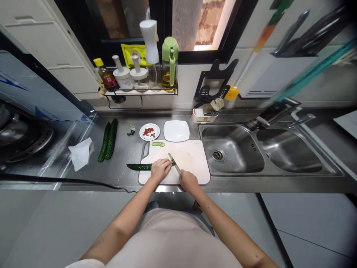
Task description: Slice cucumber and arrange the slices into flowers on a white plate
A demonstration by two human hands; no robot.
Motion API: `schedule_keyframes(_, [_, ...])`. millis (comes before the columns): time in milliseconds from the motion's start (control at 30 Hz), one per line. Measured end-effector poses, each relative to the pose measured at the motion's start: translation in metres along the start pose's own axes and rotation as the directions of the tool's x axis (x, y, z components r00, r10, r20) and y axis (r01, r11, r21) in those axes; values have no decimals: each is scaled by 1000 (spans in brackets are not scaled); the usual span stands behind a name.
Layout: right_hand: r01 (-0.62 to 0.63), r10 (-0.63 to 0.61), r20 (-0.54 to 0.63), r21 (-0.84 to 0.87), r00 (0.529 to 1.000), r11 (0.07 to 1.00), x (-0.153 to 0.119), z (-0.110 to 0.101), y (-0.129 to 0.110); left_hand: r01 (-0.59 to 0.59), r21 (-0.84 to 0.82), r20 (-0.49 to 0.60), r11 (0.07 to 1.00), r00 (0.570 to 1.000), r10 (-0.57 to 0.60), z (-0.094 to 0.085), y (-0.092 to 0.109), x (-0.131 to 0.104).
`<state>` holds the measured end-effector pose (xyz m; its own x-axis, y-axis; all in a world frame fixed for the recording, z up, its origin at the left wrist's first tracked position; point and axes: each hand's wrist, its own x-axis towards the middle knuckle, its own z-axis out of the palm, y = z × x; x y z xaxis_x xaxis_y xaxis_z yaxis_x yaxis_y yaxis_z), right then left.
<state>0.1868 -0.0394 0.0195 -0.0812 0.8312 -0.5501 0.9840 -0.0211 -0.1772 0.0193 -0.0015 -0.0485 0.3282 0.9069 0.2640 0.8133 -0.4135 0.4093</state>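
A long dark green cucumber (139, 167) lies crosswise over the left part of the white cutting board (195, 163), its left end sticking out past the board's edge. My left hand (161, 168) is wrapped over the cucumber near its right end. Closed round the handle of a knife (177, 168) is my right hand (189, 181); the blade slants up and left, across the cucumber's right end, just beside my left fingertips. Several thin cucumber slices (158, 144) lie in a row at the board's upper left.
Behind the board are a plate with red pieces (149, 131) and a bare white plate (176, 131). Two whole cucumbers (108, 140) and a crumpled white tissue (80, 153) lie left. A double sink (231, 149) is right; a bottle rack (142, 92) hangs behind.
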Motion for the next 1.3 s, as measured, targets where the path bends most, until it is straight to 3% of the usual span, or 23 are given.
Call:
schedule_keyframes(300, [-13, 13, 16, -6, 1000, 1000, -23, 12, 13, 11, -10, 7, 1000, 1000, -11, 1, 0, 0])
schedule_keyframes(867, [13, -13, -59, 16, 998, 1000, 29, -7, -17, 13, -8, -3, 1000, 1000, -13, 1, 1, -1])
schedule_keyframes(1300, [39, -33, -86, 61, 996, 997, 36, -12, -22, 14, -2, -11, 1000, 1000, -14, 1, 1, -1])
